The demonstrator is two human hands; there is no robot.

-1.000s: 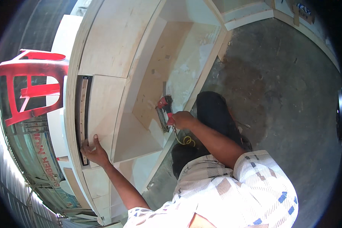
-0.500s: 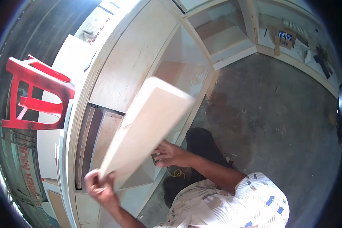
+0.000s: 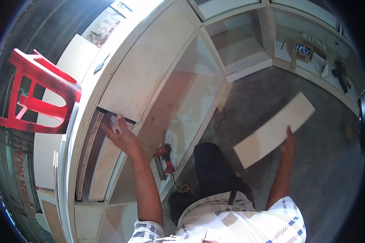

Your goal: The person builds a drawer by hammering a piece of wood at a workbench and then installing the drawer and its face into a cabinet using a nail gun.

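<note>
right hand (image 3: 288, 142) clamped on the near edge of one pale plywood board (image 3: 274, 129), fingers wrapped behind it, board held out over the concrete floor (image 3: 312, 170) to our right, clear of the cabinet. left hand (image 3: 121, 135) holds nothing: fingers spread apart, reaching into the dark open slot (image 3: 94, 156) in the cabinet carcass (image 3: 150, 69) at left, fingertips close to a small pale object at the slot's upper end (we cannot tell what it is, or whether they touch it).

change since the last two looks: a second ago the board sat in that slot, left hand on its near end, right hand on the red nail gun. half a second ago both hands were lifting the board out. now it is over on the right, in the right hand alone, and the slot stands exposed. we read this as the panel pulled out and set aside while we get at the recess.

count:
- boards in hand: 1
- red nail gun (image 3: 164, 158): 1, lying inside the cabinet bay, untouched, hose trailing near
- red plastic stool (image 3: 38, 97): 1, far left
- hands in view: 2
</note>
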